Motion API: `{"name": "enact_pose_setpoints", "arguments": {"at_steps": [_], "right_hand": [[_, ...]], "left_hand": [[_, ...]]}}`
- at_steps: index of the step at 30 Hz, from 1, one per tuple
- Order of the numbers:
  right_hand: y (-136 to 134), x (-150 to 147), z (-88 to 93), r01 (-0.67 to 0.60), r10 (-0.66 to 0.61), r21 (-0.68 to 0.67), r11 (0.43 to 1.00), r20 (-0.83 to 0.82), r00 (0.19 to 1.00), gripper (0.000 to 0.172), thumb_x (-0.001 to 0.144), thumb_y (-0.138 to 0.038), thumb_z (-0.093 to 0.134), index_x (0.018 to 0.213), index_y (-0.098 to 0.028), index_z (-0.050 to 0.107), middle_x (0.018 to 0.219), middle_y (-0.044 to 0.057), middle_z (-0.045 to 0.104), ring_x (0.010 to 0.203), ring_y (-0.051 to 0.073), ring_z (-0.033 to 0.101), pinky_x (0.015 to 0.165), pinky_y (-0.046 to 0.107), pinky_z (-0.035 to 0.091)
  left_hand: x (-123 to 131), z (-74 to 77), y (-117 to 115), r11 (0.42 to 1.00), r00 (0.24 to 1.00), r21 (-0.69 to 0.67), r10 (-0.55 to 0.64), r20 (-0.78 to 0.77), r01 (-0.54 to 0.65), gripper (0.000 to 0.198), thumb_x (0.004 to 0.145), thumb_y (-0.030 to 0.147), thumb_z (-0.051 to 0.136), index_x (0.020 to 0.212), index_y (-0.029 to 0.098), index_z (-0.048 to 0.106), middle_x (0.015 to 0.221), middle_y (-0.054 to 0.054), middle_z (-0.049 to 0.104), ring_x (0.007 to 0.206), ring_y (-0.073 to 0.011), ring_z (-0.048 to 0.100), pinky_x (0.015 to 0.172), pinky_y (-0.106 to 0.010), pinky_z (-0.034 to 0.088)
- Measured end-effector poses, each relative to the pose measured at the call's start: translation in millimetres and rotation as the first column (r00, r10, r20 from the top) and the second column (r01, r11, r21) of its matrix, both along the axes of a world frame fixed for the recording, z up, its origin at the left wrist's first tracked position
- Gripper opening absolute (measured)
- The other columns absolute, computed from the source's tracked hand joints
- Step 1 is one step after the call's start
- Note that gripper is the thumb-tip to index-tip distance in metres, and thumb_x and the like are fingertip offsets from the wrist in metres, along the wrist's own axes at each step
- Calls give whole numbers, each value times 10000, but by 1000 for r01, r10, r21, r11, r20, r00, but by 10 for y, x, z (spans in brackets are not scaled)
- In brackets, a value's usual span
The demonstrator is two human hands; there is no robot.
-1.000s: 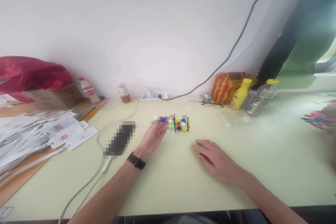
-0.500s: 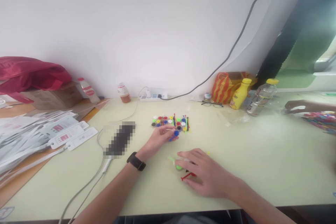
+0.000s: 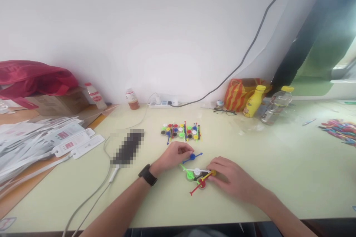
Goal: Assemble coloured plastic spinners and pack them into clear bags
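My left hand (image 3: 178, 155), wearing a black watch, pinches a blue spinner arrow (image 3: 192, 156) with a round hub, just above or on the table. My right hand (image 3: 226, 174) has its thumb and fingertips closed on a yellow spinner arrow (image 3: 213, 172). Between and below the hands lies a loose cluster: a white spinner arrow (image 3: 197, 171), a green one (image 3: 190, 175), a red one (image 3: 202, 183), and a black one partly covered by the others. Farther back, several coloured round pieces (image 3: 180, 130) and arrows are laid out in groups.
A blurred-out phone (image 3: 128, 148) with a cable lies left, near white tags (image 3: 66, 139). Along the wall stand a drink bottle (image 3: 132, 99), a power strip (image 3: 163, 104), glasses (image 3: 224, 111), a yellow bottle (image 3: 254, 100) and a clear bottle (image 3: 277, 104). Coloured sticks (image 3: 338, 131) lie right.
My left hand has come nearer with the blue spinner arrow. My right hand has shifted right, uncovering the cluster, and now grips the yellow arrow. Another person's hand has left the right side.
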State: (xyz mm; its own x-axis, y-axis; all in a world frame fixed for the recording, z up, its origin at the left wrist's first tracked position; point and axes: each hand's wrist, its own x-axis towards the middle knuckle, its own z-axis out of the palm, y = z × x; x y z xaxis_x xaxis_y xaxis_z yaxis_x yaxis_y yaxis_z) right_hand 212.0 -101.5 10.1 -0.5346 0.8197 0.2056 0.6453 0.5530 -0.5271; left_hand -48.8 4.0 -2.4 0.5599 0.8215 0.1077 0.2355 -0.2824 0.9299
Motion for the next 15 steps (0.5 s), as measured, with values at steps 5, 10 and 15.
{"name": "enact_pose_setpoints", "arguments": {"at_steps": [5, 10, 15], "right_hand": [[-23, -78, 53, -23, 23, 30, 999, 11, 1000, 173, 1015, -330, 569, 1127, -259, 680, 1079, 64, 718, 969, 240, 673, 876, 374, 534], [209, 192, 73, 97, -118, 214, 972, 88, 989, 280, 987, -420, 591, 1184, -247, 688, 1221, 107, 706, 1091, 280, 665, 978, 446, 504], [747, 829, -165, 448, -552, 420, 790, 167, 817, 467, 976, -443, 525, 1391, -244, 603, 1414, 155, 603, 1299, 369, 547, 1050, 549, 453]], "left_hand": [[3, -22, 19, 999, 999, -27, 34, 0, -34, 270, 828, 414, 794, 920, 160, 788, 801, -99, 751, 735, -217, 697, 666, -306, 545], [19, 103, -61, 996, 994, 83, 41, -97, -33, 357, 936, 503, 655, 968, 165, 768, 866, -92, 742, 730, -199, 664, 638, -297, 510], [23, 318, -272, 951, 953, 279, -47, -299, 134, 545, 845, 609, 738, 1250, 244, 713, 1208, -104, 712, 1138, -290, 638, 984, -407, 510]]}}
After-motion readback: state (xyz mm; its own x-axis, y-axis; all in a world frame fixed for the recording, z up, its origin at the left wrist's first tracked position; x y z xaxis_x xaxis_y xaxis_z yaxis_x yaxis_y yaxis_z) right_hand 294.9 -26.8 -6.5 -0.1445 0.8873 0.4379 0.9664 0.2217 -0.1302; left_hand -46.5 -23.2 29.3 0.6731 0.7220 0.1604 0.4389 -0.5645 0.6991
